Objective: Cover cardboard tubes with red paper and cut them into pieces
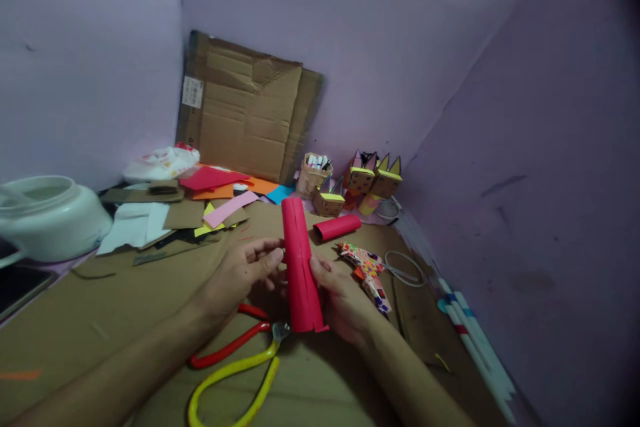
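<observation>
A rolled red paper tube (300, 267) with a lengthwise seam facing me stands tilted in front of me. My right hand (345, 293) grips its lower right side, thumb on the front. At its left edge is my left hand (255, 267), with curled fingers and the thumb drawn toward the index finger; what lies between them is too small to make out. Below the tube lie scissors (277, 333) with one red and one yellow handle, their blades hidden. A second red paper tube (338, 228) rests behind, near a flower-patterned glue gun (367, 270) with a pale cord.
Cardboard (150, 320) covers the work surface. Coloured paper and cardboard scraps (215, 180) pile up at back left, beside a white pot (55, 220). Small cardboard animal-shaped holders (375, 180) stand at the back. Cardboard sheets (245, 107) lean on the wall; white tubes (475, 340) lie right.
</observation>
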`<state>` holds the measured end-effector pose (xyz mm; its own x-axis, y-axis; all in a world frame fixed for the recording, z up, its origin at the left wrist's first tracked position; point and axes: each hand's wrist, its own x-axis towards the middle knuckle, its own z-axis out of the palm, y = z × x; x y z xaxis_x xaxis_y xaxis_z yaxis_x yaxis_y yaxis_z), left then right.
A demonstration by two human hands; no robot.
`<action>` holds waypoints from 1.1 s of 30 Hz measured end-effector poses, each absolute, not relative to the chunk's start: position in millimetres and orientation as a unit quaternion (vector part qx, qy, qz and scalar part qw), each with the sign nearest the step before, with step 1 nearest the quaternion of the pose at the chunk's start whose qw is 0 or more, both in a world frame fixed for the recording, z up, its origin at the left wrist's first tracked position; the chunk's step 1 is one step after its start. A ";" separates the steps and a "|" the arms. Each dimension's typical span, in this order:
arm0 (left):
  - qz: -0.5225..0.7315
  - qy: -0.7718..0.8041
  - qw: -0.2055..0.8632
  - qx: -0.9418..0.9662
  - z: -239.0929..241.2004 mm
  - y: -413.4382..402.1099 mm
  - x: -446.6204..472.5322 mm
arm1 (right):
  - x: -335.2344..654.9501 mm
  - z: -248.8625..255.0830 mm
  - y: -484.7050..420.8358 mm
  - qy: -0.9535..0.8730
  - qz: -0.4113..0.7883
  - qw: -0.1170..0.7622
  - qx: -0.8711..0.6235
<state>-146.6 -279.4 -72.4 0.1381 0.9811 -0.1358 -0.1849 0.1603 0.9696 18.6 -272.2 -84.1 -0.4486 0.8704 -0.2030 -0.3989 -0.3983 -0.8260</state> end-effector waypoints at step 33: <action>0.360 0.375 0.716 0.465 -81.8 -291.4 -140.9 | 11.0 -81.3 -279.3 -0.402 0.756 0.454 -0.247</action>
<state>-140.9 -291.4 -81.8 0.4590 0.8651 -0.2025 -0.1670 0.3078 0.9367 11.0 -279.3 -81.3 -0.4666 0.8844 -0.0083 -0.4878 -0.2652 -0.8317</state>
